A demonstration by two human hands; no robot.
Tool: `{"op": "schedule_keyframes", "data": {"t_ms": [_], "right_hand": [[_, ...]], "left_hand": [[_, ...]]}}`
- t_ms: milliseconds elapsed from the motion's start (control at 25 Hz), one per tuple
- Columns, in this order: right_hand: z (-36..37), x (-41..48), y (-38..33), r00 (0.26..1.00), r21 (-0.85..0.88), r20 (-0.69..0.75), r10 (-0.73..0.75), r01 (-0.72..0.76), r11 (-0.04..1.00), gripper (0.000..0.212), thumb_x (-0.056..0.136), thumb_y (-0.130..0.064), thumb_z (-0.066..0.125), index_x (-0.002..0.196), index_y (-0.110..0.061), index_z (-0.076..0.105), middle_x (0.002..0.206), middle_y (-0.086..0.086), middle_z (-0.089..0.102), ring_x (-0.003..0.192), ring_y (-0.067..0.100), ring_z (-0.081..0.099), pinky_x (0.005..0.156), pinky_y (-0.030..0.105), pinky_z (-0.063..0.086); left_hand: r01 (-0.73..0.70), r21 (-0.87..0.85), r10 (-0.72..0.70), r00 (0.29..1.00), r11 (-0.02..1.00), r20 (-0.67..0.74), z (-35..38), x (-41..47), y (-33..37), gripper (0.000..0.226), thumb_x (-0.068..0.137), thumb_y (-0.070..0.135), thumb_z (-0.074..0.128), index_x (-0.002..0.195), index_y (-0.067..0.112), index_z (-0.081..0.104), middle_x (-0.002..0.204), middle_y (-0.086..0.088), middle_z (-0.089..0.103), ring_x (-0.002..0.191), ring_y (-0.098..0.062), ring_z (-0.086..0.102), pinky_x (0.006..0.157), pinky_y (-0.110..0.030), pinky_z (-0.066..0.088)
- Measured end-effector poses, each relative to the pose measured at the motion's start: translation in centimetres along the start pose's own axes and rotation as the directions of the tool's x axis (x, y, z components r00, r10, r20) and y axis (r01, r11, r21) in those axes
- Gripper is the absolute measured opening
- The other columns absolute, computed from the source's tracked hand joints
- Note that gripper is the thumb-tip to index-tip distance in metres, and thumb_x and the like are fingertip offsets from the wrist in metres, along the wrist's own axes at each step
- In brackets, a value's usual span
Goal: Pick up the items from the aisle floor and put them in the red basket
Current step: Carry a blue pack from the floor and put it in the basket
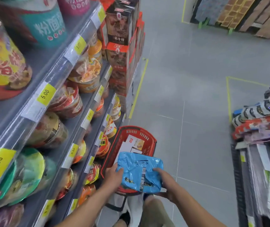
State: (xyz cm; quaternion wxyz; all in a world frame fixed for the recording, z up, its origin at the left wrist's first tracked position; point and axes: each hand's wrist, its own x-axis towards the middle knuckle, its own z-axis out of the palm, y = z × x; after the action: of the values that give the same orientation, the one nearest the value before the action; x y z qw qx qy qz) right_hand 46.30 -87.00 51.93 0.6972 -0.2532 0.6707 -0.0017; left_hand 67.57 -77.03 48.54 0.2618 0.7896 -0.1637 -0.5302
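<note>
A blue plastic multipack [139, 171] hangs over the near end of the red basket [150, 140], held from both sides. My left hand [113, 175] grips its left edge, thumb on top. My right hand [165, 179] grips its right edge from below, fingers curled round it. The red basket stands on the grey floor beside the shelf base. Inside it lie a white box and a light packet [135, 142]. The pack hides the basket's near half.
Shelves of instant noodle bowls [81, 76] with yellow price tags run along the left. Stacked red boxes [122, 46] stand at the shelf end. A low display of snack packets [262, 122] stands on the right. Yellow tape lines mark the grey floor [188, 79].
</note>
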Motion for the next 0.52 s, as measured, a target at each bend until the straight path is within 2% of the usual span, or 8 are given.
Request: {"op": "schedule_keyframes", "data": {"t_ms": [160,320,360,480,520], "right_hand": [[0.1,5.9,-4.9,0.999,-0.032,-0.019,0.043,-0.044,0.999,0.023,0.096,-0.031,0.06,0.116,-0.021,0.064,0.11,0.006,0.076,0.096,0.025,0.075,0.082,0.044,0.064],[0.4,13.0,-10.1,0.997,-0.078,-0.055,0.06,-0.064,0.995,0.012,0.098,-0.016,0.057,0.109,-0.014,0.062,0.101,0.01,0.072,0.084,0.026,0.071,0.071,0.039,0.06],[0.5,14.6,-11.3,0.997,-0.096,-0.064,0.046,-0.052,0.994,0.015,0.094,-0.018,0.061,0.108,-0.014,0.063,0.099,0.01,0.073,0.085,0.026,0.071,0.074,0.041,0.061],[-0.3,22.5,-13.4,0.997,-0.141,-0.078,0.016,-0.026,0.99,0.052,0.065,-0.037,0.068,0.112,-0.014,0.068,0.104,0.011,0.075,0.092,0.031,0.074,0.086,0.054,0.061],[-0.4,24.6,-14.3,0.997,-0.13,-0.077,0.006,-0.016,0.991,0.049,0.068,-0.034,0.068,0.113,-0.015,0.069,0.106,0.012,0.075,0.094,0.031,0.074,0.087,0.055,0.061]], "left_hand": [[0.058,0.035,-0.058,0.998,0.998,0.002,0.6,5.9,4.3,0.032,0.097,0.026,0.05,0.127,0.032,0.059,0.115,0.002,0.068,0.093,-0.014,0.07,0.075,-0.033,0.059],[0.153,-0.054,-0.153,0.988,0.987,0.003,1.9,13.1,8.5,0.036,0.094,0.02,0.056,0.127,0.035,0.058,0.111,0.005,0.072,0.093,-0.014,0.072,0.082,-0.04,0.062],[0.158,-0.076,-0.158,0.987,0.984,0.005,2.2,14.7,9.2,0.037,0.093,0.021,0.057,0.127,0.035,0.059,0.109,0.006,0.073,0.092,-0.014,0.073,0.081,-0.04,0.062],[0.207,-0.108,-0.208,0.978,0.972,0.011,3.1,20.2,11.3,0.032,0.092,0.019,0.057,0.121,0.032,0.06,0.105,0.003,0.075,0.089,-0.02,0.073,0.069,-0.039,0.059],[0.212,-0.136,-0.213,0.977,0.968,0.006,3.5,22.0,11.9,0.028,0.094,0.014,0.057,0.116,0.03,0.062,0.103,0.002,0.075,0.089,-0.021,0.073,0.07,-0.039,0.058]]}}
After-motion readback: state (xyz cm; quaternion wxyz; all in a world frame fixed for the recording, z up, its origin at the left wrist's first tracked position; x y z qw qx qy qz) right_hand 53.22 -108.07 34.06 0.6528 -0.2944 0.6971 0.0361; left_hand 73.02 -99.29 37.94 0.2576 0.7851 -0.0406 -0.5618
